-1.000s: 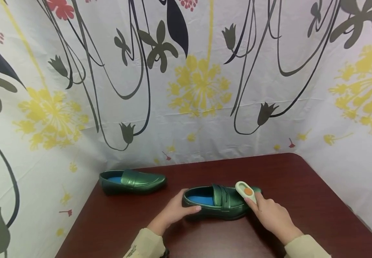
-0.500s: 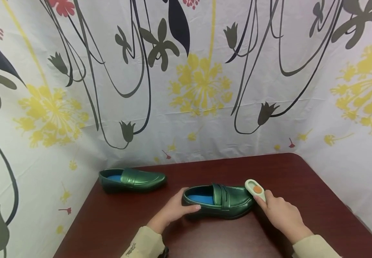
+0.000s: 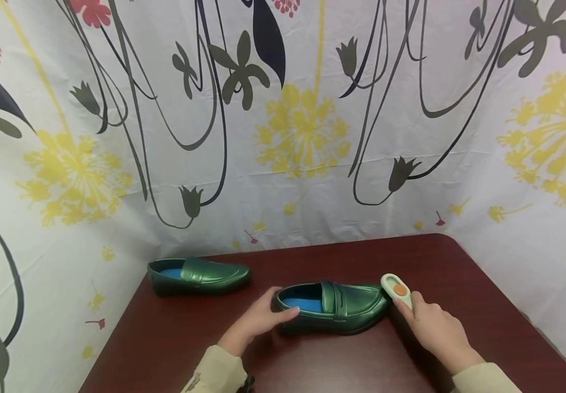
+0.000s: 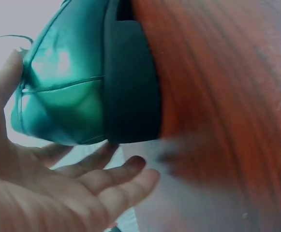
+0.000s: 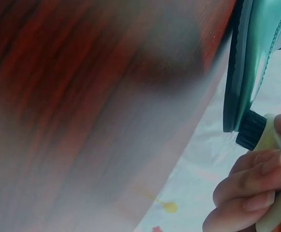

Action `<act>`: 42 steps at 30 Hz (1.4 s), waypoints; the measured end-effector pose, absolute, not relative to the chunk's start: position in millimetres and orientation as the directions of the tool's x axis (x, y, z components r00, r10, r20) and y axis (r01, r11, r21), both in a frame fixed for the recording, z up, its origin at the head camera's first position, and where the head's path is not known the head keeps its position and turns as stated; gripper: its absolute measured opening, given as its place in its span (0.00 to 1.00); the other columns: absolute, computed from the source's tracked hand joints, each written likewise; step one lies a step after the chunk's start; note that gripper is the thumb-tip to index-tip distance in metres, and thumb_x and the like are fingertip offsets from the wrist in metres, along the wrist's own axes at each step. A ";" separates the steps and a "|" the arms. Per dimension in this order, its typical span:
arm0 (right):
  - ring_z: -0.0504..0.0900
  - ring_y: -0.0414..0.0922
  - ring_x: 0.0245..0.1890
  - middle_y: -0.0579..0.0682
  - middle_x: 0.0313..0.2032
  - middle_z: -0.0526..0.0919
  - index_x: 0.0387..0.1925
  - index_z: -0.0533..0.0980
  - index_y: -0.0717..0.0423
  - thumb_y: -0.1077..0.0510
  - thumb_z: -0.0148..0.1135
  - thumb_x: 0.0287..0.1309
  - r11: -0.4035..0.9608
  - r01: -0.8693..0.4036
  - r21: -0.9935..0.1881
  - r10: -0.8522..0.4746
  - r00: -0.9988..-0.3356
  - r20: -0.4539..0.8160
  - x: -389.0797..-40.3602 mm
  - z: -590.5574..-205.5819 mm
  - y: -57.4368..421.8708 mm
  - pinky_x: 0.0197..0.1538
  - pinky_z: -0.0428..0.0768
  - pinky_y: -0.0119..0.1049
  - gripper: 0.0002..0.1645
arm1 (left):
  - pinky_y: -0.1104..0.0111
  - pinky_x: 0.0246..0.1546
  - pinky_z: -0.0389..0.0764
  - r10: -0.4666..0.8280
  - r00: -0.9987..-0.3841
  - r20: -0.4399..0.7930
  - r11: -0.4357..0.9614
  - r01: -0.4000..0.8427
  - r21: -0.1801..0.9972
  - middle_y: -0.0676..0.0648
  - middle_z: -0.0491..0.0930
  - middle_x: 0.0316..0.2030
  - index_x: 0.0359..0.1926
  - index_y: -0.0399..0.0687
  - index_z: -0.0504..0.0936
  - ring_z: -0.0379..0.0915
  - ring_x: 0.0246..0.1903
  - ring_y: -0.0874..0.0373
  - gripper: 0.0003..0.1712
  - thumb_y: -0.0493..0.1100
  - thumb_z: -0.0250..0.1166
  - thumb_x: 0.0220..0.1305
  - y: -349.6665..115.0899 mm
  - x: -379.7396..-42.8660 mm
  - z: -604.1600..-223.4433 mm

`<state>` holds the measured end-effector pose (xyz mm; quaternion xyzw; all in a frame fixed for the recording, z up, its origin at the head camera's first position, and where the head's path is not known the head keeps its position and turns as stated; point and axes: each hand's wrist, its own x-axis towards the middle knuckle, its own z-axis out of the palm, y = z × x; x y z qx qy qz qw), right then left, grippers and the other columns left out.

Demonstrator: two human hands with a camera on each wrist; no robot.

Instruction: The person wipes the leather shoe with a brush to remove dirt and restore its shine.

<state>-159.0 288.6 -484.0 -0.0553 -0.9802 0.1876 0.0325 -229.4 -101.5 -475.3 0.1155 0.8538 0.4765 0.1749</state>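
A shiny green loafer (image 3: 356, 305) with a blue insole stands on the table, its toe pointing right. My left hand (image 3: 261, 316) grips it at the heel, thumb over the near rim; the left wrist view shows the fingers (image 4: 123, 176) around the back of the heel. In my right hand (image 3: 440, 333) is a shoe brush (image 3: 397, 291) with a pale green handle and an orange oval. Its dark bristles (image 5: 251, 129) meet the tip of the toe in the right wrist view.
A matching green loafer (image 3: 199, 277) stands at the back left of the dark red wooden table (image 3: 332, 365). White cloth (image 3: 283, 213) with printed flowers hangs behind the table and along both sides.
My right hand has drawn the brush rightward, from the top of the loafer's toe area to its tip. The left hand keeps its grip on the heel.
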 end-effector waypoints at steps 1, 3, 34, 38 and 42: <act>0.78 0.54 0.21 0.57 0.23 0.77 0.47 0.67 0.62 0.24 0.36 0.71 0.923 0.096 -0.373 0.121 -0.992 0.045 -158.4 -484.5 289.2 0.20 0.69 0.49 0.43 | 0.42 0.62 0.72 0.356 -0.914 -0.193 0.525 0.024 0.851 0.40 0.72 0.66 0.71 0.46 0.65 0.68 0.63 0.44 0.49 0.68 0.70 0.59 -102.6 -228.8 -473.6; 0.78 0.54 0.21 0.57 0.23 0.77 0.47 0.67 0.62 0.24 0.36 0.71 0.922 0.095 -0.375 0.122 -0.991 0.049 -157.1 -485.0 290.3 0.20 0.69 0.49 0.43 | 0.43 0.61 0.74 0.344 -0.919 -0.194 0.534 0.021 0.846 0.39 0.73 0.64 0.70 0.44 0.67 0.70 0.62 0.44 0.47 0.69 0.67 0.61 -104.9 -227.7 -469.1; 0.76 0.53 0.19 0.56 0.21 0.75 0.44 0.65 0.62 0.28 0.37 0.74 0.907 0.075 -0.414 0.119 -0.989 0.082 -153.1 -489.3 289.5 0.20 0.67 0.47 0.38 | 0.48 0.38 0.87 0.307 -0.918 -0.252 0.268 -0.171 0.948 0.30 0.64 0.67 0.73 0.39 0.62 0.83 0.29 0.40 0.32 0.38 0.54 0.69 -82.3 -224.7 -457.8; 0.76 0.54 0.19 0.56 0.21 0.75 0.43 0.64 0.62 0.29 0.38 0.74 0.909 0.073 -0.411 0.124 -0.987 0.100 -153.0 -489.8 288.0 0.19 0.67 0.47 0.37 | 0.48 0.40 0.87 0.289 -0.928 -0.237 0.244 -0.167 0.955 0.30 0.64 0.68 0.73 0.41 0.63 0.81 0.31 0.42 0.32 0.36 0.54 0.69 -82.3 -225.2 -459.2; 0.77 0.54 0.19 0.57 0.21 0.76 0.44 0.64 0.62 0.29 0.37 0.74 0.907 0.077 -0.415 0.126 -0.988 0.091 -151.9 -489.5 286.8 0.19 0.68 0.47 0.37 | 0.47 0.43 0.86 0.282 -0.932 -0.226 0.220 -0.167 0.961 0.30 0.62 0.69 0.73 0.42 0.63 0.80 0.38 0.44 0.33 0.34 0.54 0.68 -82.3 -226.0 -461.8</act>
